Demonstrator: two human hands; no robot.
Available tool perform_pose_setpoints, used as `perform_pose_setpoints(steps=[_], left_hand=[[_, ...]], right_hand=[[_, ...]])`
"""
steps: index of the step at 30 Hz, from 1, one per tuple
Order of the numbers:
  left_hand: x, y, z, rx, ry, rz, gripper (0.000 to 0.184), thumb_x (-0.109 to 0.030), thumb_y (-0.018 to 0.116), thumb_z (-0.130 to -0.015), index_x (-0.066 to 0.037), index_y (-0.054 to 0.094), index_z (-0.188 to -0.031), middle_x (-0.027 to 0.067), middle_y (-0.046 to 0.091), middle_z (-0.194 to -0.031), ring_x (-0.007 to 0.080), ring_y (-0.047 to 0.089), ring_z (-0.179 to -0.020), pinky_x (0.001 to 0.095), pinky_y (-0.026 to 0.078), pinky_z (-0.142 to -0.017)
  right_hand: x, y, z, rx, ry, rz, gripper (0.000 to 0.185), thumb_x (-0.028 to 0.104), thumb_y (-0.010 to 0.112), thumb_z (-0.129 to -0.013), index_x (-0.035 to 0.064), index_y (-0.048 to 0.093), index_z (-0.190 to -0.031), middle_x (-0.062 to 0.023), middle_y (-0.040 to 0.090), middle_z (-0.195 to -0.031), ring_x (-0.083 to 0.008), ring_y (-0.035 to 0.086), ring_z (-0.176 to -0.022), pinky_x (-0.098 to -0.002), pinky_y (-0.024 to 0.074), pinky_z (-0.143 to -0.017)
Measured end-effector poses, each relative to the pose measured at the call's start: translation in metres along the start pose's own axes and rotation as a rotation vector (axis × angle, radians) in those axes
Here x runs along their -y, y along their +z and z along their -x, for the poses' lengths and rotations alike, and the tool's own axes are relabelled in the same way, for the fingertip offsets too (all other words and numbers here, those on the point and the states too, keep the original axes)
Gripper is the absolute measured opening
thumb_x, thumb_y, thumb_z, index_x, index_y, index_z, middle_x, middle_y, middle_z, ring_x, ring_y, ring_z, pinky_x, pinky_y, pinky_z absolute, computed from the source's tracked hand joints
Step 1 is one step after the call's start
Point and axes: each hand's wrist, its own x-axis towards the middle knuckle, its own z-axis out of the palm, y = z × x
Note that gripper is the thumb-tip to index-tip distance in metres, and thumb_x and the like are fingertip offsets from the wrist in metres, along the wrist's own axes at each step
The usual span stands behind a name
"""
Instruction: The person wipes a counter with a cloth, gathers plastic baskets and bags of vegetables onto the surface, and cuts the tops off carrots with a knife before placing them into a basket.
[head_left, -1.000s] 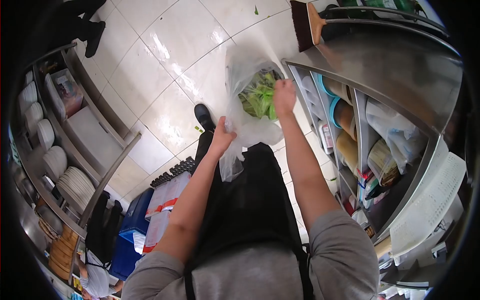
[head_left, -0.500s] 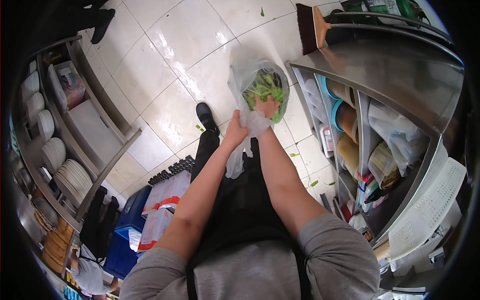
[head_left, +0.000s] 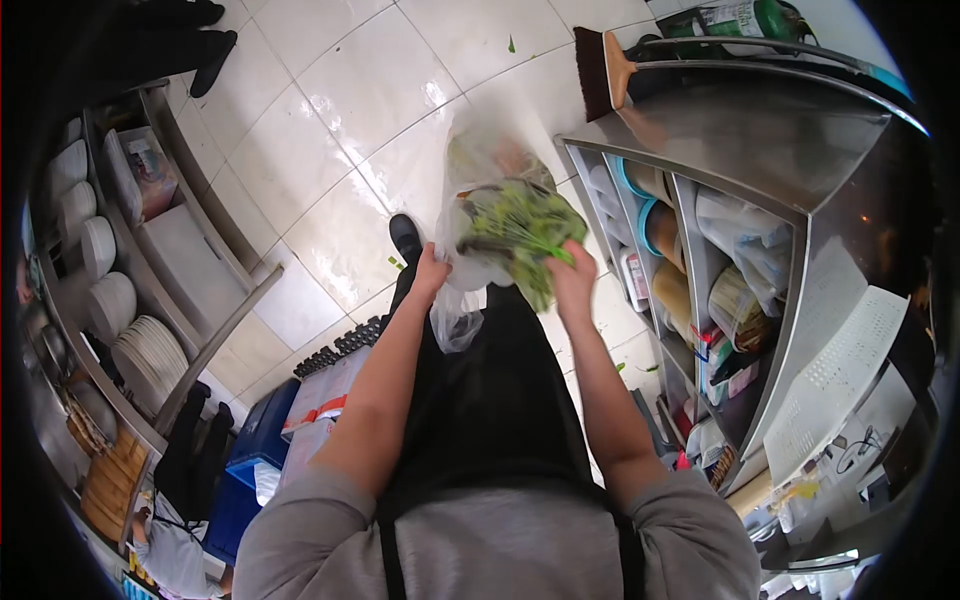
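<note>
A clear plastic bag (head_left: pixel 460 310) hangs from my left hand (head_left: pixel 432 272), whose fingers are closed on its edge near the mouth. My right hand (head_left: pixel 574 278) grips a bunch of leafy greens (head_left: pixel 520 222) by the pale green stems. The bunch is blurred by motion and lies across the bag's opening; how much of it is still inside I cannot tell. Something pale and brownish shows blurred through the far part of the bag. Both hands are in front of my black apron (head_left: pixel 490 400), above the tiled floor.
To the right stands a steel counter (head_left: pixel 740 150) with tubs and bags on its shelves. A broom (head_left: pixel 605 75) is at its far end. Stacked plates (head_left: pixel 150 360) fill a shelf on the left, near blue crates (head_left: pixel 240 460). Another person (head_left: pixel 175 540) is at lower left.
My right hand has come out of the bag, moving right and toward me with the greens in it. My left hand has shifted left, still holding the bag.
</note>
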Motion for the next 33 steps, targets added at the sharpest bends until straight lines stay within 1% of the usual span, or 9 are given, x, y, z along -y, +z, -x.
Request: perform_pose_setpoints(steps=[6, 9, 12, 13, 17, 23, 28, 29, 33], left_hand=[[-0.005, 0.0, -0.006, 0.028, -0.04, -0.16, 0.039, -0.004, 0.054, -0.065, 0.003, 0.044, -0.103, 0.0182, 0.055, -0.092, 0.0271, 0.054, -0.087, 0.0325, 0.043, -0.072], [0.035, 0.002, -0.056, 0.123, -0.016, -0.198, 0.049, -0.01, 0.054, -0.07, 0.006, 0.039, -0.114, 0.0222, 0.054, -0.099, 0.0307, 0.053, -0.093, 0.0335, 0.044, -0.077], [-0.003, -0.005, -0.032, 0.251, -0.092, -0.117, 0.042, -0.011, 0.053, -0.072, 0.002, 0.04, -0.11, 0.0159, 0.054, -0.092, 0.0255, 0.054, -0.082, 0.0321, 0.046, -0.07], [-0.009, -0.002, -0.026, 0.218, -0.066, -0.134, 0.039, -0.008, 0.052, -0.072, 0.002, 0.04, -0.109, 0.0138, 0.053, -0.087, 0.0222, 0.054, -0.075, 0.0296, 0.046, -0.064], [-0.025, -0.005, -0.028, 0.201, -0.065, -0.107, 0.037, -0.003, 0.049, -0.07, 0.003, 0.041, -0.106, 0.012, 0.053, -0.08, 0.0181, 0.053, -0.065, 0.0278, 0.044, -0.053], [-0.029, -0.002, -0.035, 0.209, -0.013, -0.154, 0.043, -0.004, 0.048, -0.066, 0.005, 0.041, -0.108, 0.0154, 0.053, -0.085, 0.0237, 0.055, -0.072, 0.0342, 0.047, -0.057], [-0.042, 0.002, -0.017, 0.131, -0.066, -0.173, 0.038, -0.001, 0.047, -0.066, 0.001, 0.044, -0.104, 0.0138, 0.052, -0.083, 0.0225, 0.052, -0.071, 0.0336, 0.045, -0.06], [-0.04, -0.001, -0.017, 0.107, -0.08, -0.169, 0.038, -0.001, 0.047, -0.066, 0.001, 0.044, -0.104, 0.0138, 0.052, -0.083, 0.0225, 0.052, -0.071, 0.0336, 0.045, -0.06], [-0.041, -0.002, -0.015, 0.197, -0.073, -0.166, 0.043, 0.0, 0.047, -0.065, 0.002, 0.04, -0.108, 0.0153, 0.052, -0.086, 0.0241, 0.054, -0.075, 0.0347, 0.046, -0.061]], right_hand=[[0.161, -0.105, 0.09, -0.113, 0.127, -0.345, 0.021, -0.009, 0.06, -0.058, 0.0078, 0.049, -0.065, 0.0019, 0.053, -0.067, -0.0074, 0.049, -0.058, -0.0186, 0.0391, -0.054], [0.235, -0.175, 0.118, -0.1, -0.234, -0.58, 0.022, -0.008, 0.055, -0.055, 0.0079, 0.046, -0.067, -0.004, 0.052, -0.068, -0.0145, 0.052, -0.061, -0.0243, 0.044, -0.06], [0.297, -0.226, 0.157, -0.731, -0.347, -0.486, 0.023, 0.002, 0.053, -0.062, 0.0066, 0.048, -0.084, -0.0057, 0.052, -0.073, -0.0167, 0.052, -0.063, -0.027, 0.0452, -0.059], [0.31, -0.247, 0.169, -0.844, -0.391, -0.303, 0.033, 0.011, 0.052, -0.068, 0.003, 0.051, -0.1, -0.0109, 0.053, -0.092, -0.0185, 0.053, -0.078, -0.0286, 0.0459, -0.063], [0.338, -0.357, 0.218, -1.067, -0.755, -0.206, 0.029, 0.008, 0.055, -0.068, 0.0016, 0.053, -0.096, -0.0107, 0.055, -0.09, -0.0191, 0.054, -0.078, -0.0293, 0.0461, -0.067], [0.334, -0.53, 0.234, -1.198, -1.014, -0.23, 0.022, 0.003, 0.058, -0.068, -0.0005, 0.057, -0.09, -0.0103, 0.056, -0.088, -0.02, 0.055, -0.08, -0.0302, 0.0464, -0.073], [0.198, -0.541, 0.137, -0.927, -0.679, -0.234, 0.022, 0.002, 0.061, -0.07, -0.002, 0.057, -0.091, -0.0084, 0.056, -0.087, -0.0167, 0.052, -0.078, -0.0289, 0.0447, -0.069], [0.178, -0.505, 0.133, -0.951, -0.343, 0.386, 0.027, 0.012, 0.064, -0.072, -0.0013, 0.056, -0.094, -0.0051, 0.054, -0.083, -0.0121, 0.049, -0.072, -0.0255, 0.0418, -0.064], [0.145, -0.484, 0.145, -0.676, 0.197, 0.548, 0.034, 0.026, 0.062, -0.077, 0.0017, 0.056, -0.1, -0.0027, 0.055, -0.076, -0.0095, 0.047, -0.062, -0.0222, 0.04, -0.057]])
